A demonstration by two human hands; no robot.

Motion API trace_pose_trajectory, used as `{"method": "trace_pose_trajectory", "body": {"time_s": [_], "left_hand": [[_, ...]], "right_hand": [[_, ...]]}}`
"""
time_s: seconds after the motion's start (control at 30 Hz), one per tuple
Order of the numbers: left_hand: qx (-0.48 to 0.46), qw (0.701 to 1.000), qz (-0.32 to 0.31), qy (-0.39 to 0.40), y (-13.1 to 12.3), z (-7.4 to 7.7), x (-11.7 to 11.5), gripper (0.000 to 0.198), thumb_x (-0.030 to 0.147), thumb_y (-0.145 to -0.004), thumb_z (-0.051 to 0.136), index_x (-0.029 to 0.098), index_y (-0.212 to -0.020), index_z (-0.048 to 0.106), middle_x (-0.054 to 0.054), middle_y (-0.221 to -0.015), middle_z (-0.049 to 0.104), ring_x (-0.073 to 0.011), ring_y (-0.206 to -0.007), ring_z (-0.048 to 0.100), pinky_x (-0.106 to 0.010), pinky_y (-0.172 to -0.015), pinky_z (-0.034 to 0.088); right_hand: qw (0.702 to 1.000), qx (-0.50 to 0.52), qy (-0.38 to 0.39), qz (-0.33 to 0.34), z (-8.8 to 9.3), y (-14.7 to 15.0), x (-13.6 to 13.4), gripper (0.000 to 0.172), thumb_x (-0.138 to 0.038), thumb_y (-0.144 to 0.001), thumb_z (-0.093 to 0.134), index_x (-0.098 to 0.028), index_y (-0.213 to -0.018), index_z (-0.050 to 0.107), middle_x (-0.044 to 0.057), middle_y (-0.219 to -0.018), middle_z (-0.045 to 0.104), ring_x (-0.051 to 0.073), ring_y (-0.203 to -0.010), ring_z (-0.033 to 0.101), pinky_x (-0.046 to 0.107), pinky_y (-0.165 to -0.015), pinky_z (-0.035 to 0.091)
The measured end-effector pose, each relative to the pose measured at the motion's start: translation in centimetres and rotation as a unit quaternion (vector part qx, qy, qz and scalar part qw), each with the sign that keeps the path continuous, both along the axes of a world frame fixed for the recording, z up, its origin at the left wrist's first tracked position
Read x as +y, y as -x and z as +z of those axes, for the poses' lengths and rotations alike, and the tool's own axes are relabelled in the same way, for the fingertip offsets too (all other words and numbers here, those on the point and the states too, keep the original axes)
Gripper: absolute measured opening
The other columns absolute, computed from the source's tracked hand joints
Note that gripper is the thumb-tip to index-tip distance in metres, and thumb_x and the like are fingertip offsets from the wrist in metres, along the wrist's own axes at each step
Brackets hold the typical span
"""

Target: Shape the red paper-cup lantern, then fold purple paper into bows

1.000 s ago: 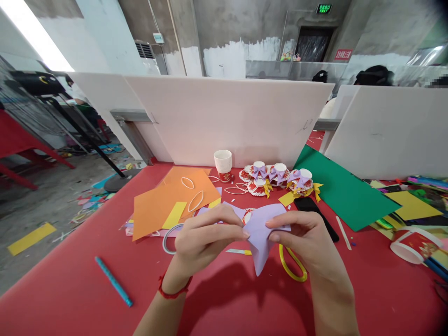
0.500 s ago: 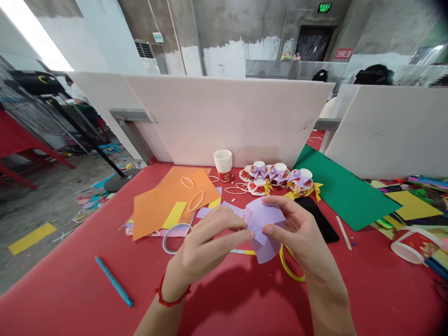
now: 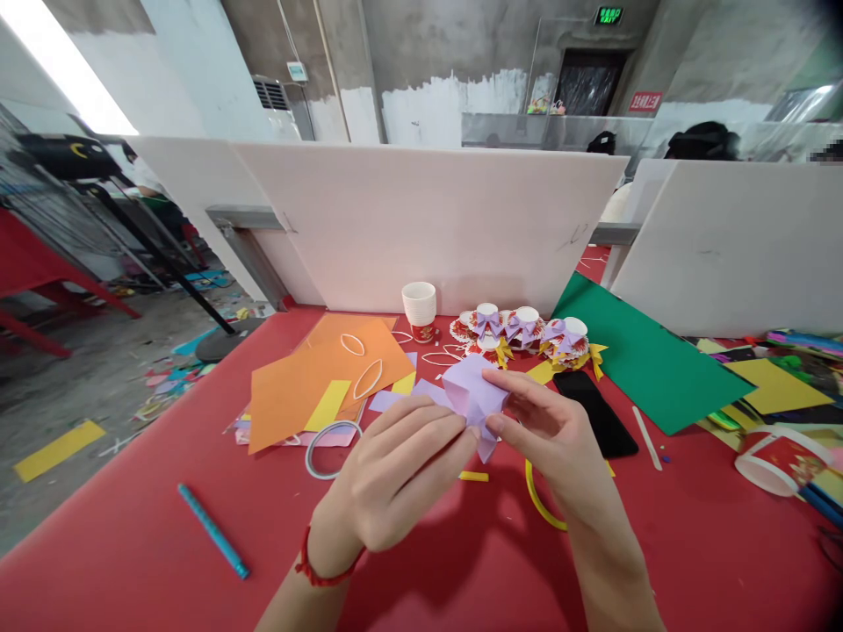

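Observation:
My left hand [image 3: 401, 474] and my right hand [image 3: 550, 439] both pinch a piece of light purple paper [image 3: 471, 391], folded into a small angular shape and held just above the red table [image 3: 132, 544]. The fingertips of both hands meet at the paper's lower edge. A red cord bracelet sits on my left wrist. Under my right hand lie yellow-handled scissors [image 3: 541, 505], partly hidden. A black phone [image 3: 596, 412] lies just right of my right hand.
Orange paper sheets [image 3: 309, 382] with white elastic loops lie at left, a green sheet [image 3: 642, 360] at right. A paper cup [image 3: 420, 309] and several finished cup hats with purple bows [image 3: 520, 333] stand by the white divider [image 3: 428, 224]. A blue pen [image 3: 214, 529] lies front left, a tape roll [image 3: 326, 437] nearby.
The purple paper has been folded smaller and lifted up and away from me. Both hands moved with it, their fingers closing in on the fold.

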State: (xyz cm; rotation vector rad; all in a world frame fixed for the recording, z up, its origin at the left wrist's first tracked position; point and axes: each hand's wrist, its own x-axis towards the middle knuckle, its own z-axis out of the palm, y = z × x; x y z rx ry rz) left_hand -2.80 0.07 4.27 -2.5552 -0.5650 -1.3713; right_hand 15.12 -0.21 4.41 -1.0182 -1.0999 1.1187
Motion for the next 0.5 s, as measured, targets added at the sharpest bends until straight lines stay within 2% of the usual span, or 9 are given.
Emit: {"method": "trace_pose_trajectory", "body": {"time_s": [0.13,0.27,0.37,0.5], "left_hand": [[-0.007,1.000,0.011,0.002,-0.02,-0.09,-0.14,0.029,0.009,-0.102,0.037,0.013,-0.100,0.066,-0.007,-0.086,0.074,-0.0162,-0.083,0.068,-0.033,-0.078,0.055],[-0.004,1.000,0.011,-0.011,-0.05,-0.13,-0.18,0.027,0.009,-0.102,0.040,0.011,-0.099,0.066,-0.007,-0.087,0.074,-0.0157,-0.085,0.068,-0.033,-0.080,0.055],[0.001,1.000,0.009,-0.011,-0.03,-0.11,-0.22,0.029,0.009,-0.102,0.038,0.011,-0.099,0.067,-0.007,-0.087,0.075,-0.0156,-0.085,0.068,-0.033,-0.081,0.055],[0.004,1.000,0.006,-0.013,0.02,-0.26,-0.25,0.031,0.009,-0.103,0.037,0.010,-0.098,0.067,-0.008,-0.086,0.074,-0.0158,-0.085,0.068,-0.032,-0.082,0.055]], "right_hand": [[1.000,0.015,-0.014,0.000,-0.31,0.07,0.10,0.027,-0.017,-0.059,0.083,-0.026,-0.085,0.083,0.004,-0.095,0.077,0.016,-0.079,0.069,0.030,-0.075,0.060],[0.997,0.064,0.023,0.033,-0.41,0.12,0.28,0.027,-0.018,-0.057,0.086,-0.026,-0.083,0.082,0.003,-0.081,0.077,0.015,-0.072,0.067,0.026,-0.063,0.058],[0.991,0.100,0.051,0.072,-0.36,0.12,0.33,0.029,-0.020,-0.056,0.088,-0.027,-0.083,0.082,0.002,-0.076,0.077,0.015,-0.070,0.067,0.025,-0.063,0.058],[0.990,0.102,0.058,0.079,-0.35,-0.03,0.29,0.028,-0.022,-0.056,0.089,-0.027,-0.082,0.083,-0.001,-0.065,0.072,0.012,-0.062,0.062,0.025,-0.060,0.055]]}}
